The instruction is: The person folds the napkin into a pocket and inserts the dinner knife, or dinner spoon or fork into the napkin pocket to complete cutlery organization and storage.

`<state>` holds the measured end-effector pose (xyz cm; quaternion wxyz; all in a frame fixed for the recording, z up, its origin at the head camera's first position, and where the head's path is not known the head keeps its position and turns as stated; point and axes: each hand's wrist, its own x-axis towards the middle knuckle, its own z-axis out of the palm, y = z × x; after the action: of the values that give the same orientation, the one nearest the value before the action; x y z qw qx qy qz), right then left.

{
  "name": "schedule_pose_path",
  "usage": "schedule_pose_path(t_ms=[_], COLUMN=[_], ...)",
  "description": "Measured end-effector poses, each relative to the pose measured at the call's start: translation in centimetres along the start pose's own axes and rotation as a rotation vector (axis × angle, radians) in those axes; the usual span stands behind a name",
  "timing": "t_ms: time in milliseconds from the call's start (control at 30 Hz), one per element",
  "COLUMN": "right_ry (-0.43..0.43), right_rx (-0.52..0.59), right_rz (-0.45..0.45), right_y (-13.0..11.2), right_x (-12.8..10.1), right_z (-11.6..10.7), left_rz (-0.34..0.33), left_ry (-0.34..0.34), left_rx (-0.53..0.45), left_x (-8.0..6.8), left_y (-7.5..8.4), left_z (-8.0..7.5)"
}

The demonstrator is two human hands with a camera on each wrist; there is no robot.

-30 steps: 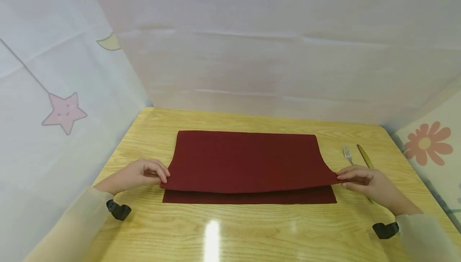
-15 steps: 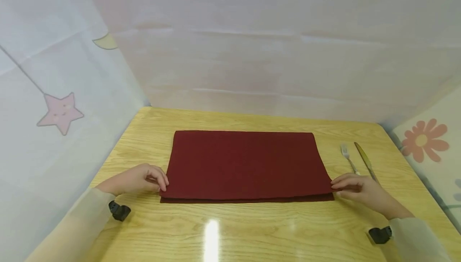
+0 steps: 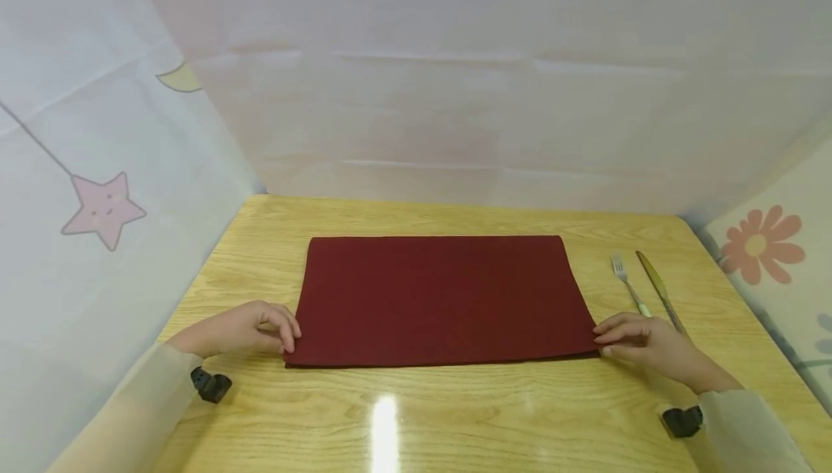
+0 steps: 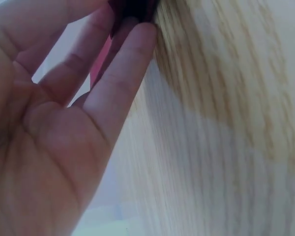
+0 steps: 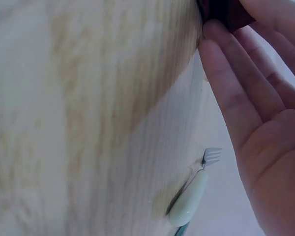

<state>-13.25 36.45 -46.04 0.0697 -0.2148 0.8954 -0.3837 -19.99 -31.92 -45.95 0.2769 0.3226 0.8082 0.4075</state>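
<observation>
A dark red cloth (image 3: 435,300), folded over on itself, lies on the wooden table in the head view. Its upper layer almost covers the lower one; only a thin dark strip shows along the near edge. At the near left corner my left hand (image 3: 256,328) pinches the upper layer between thumb and fingers. My right hand (image 3: 653,346) pinches the near right corner in the same way. Both wrist views show the dark cloth edge between thumb and fingertips, close over the wood, with part of the cloth hidden by the fingers.
Right of the cloth lie a fork (image 3: 629,285) with a pale handle and a knife (image 3: 658,287), both just beyond the right hand. The wooden table (image 3: 455,415) reaches back to a pale hanging sheet (image 3: 416,119), with printed sheets at both sides.
Both hands have lowered the raised near edge of the upper layer toward me. The gap between the layers has closed, and the strip of lower layer in view has shrunk.
</observation>
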Motion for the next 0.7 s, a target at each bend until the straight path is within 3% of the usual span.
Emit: schedule_pose_path(t_ms=[233,500,700], right_ry=[-0.031,-0.108,-0.099], right_rx=[-0.034,-0.025,-0.064], right_rz=[-0.051,-0.017,-0.1], right_y=[-0.2,-0.1,0.2], right_x=[0.1,0.2,0.7], right_z=[0.2,0.0,0.3], left_rz=[-0.035,-0.026,-0.07], left_ry=[-0.009,-0.04,-0.007], left_rx=[0.082,0.139,0.152], left_x=[0.2,0.6,0.9], left_y=[-0.1,0.6,1.5], left_z=[0.2,0.3,1.0])
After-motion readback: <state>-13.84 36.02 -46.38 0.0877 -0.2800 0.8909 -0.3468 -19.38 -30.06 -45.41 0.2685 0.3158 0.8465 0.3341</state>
